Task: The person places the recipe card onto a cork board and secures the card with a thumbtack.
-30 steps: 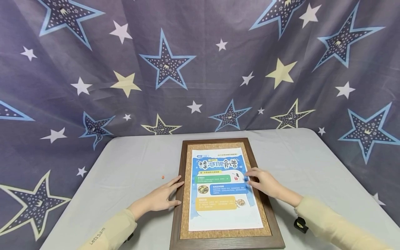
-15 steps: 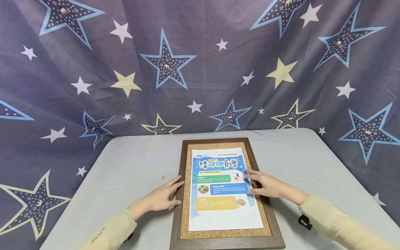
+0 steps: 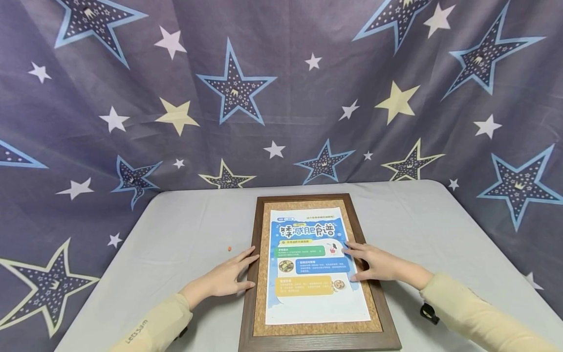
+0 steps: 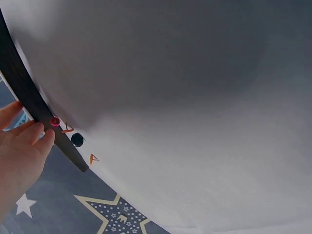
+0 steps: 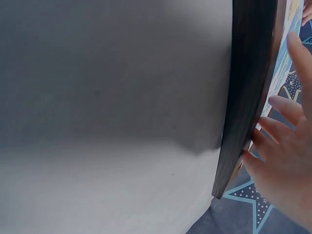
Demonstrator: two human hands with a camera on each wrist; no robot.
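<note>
A brown-framed cork board [image 3: 325, 341] lies on the table, with a printed poster [image 3: 316, 310] in blue, green and yellow flat on its cork. My left hand [image 3: 222, 279] rests its extended fingertips on the frame's left side. On the opposite side my right hand [image 3: 379, 264] reaches over the frame, its fingertips and thumb at the poster's right edge, fingers spread. In the left wrist view, a dark push pin [image 4: 77, 140], a red one and orange ones lie beside the frame. An orange pin [image 3: 229, 249] shows left of the board.
The board stands on a grey-covered table [image 3: 189, 220]. Behind it hangs a purple-grey curtain [image 3: 281, 73] printed with stars. A black strap piece [image 3: 429, 313] sits beneath the right sleeve.
My right hand has shifted slightly on the poster's right edge, and its thumb has moved down, away from the fingers. My left hand and the board have stayed put.
</note>
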